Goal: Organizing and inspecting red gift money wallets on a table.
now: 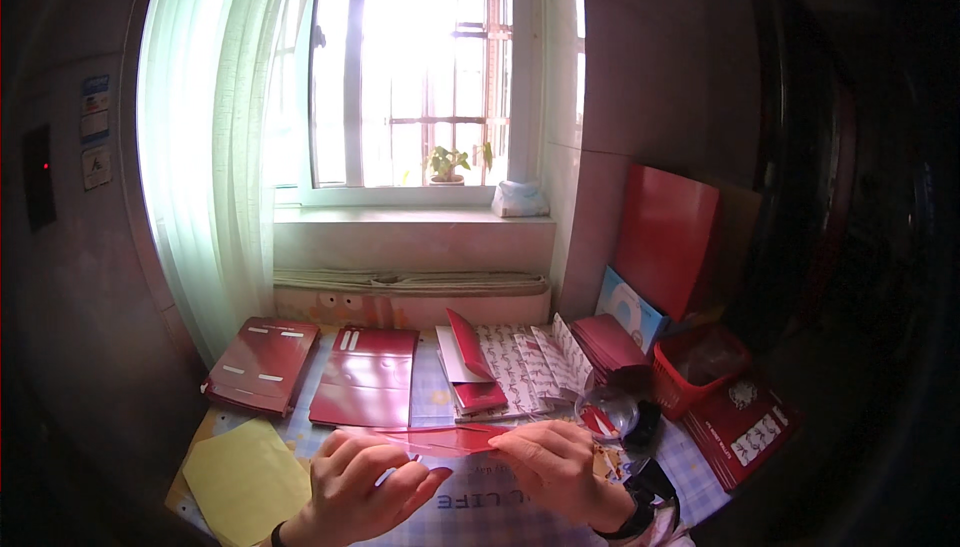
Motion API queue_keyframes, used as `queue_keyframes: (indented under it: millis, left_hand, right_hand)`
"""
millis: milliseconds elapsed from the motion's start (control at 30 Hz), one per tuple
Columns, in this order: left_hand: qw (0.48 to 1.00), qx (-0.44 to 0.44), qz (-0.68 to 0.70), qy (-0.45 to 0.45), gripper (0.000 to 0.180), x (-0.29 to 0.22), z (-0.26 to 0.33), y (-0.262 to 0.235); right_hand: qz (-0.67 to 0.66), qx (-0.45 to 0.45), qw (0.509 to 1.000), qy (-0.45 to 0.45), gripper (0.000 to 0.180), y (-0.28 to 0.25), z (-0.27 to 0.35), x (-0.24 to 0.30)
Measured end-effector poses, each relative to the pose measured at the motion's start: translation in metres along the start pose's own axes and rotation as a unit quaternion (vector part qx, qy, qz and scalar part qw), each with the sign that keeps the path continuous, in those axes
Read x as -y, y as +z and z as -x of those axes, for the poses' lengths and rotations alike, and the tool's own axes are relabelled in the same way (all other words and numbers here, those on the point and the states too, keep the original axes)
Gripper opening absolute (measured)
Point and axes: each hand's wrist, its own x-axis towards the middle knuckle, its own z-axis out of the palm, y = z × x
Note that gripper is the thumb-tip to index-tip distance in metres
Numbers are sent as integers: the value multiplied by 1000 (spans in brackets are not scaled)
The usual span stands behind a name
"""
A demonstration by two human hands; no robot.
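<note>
A thin, glossy red piece with a clear, film-like edge stretches between my two hands, above the near part of the table. My left hand has its fingers curled in at the left end of this piece. At the other end, my right hand pinches it between thumb and fingers. What kind of thing it is I cannot make out. Beyond my hands lie a dark red folder and, to its right, an opened red booklet on white patterned sheets.
A stack of red folders and a yellow sheet lie left. On the right are a red basket, a clear round container and a dark red folder. A checked cloth covers the table below the window.
</note>
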Motion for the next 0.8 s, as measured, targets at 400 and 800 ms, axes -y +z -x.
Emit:
queue_keyframes:
  millis: [400, 800]
  left_hand:
    - [991, 30, 98, -88, 18, -5, -2, 16]
    - [978, 7, 183, -98, 14, -13, 12, 33]
  right_hand:
    - [9, -10, 1000, -22, 27, 2, 2, 2]
    - [81, -12, 995, -52, 39, -2, -1, 19]
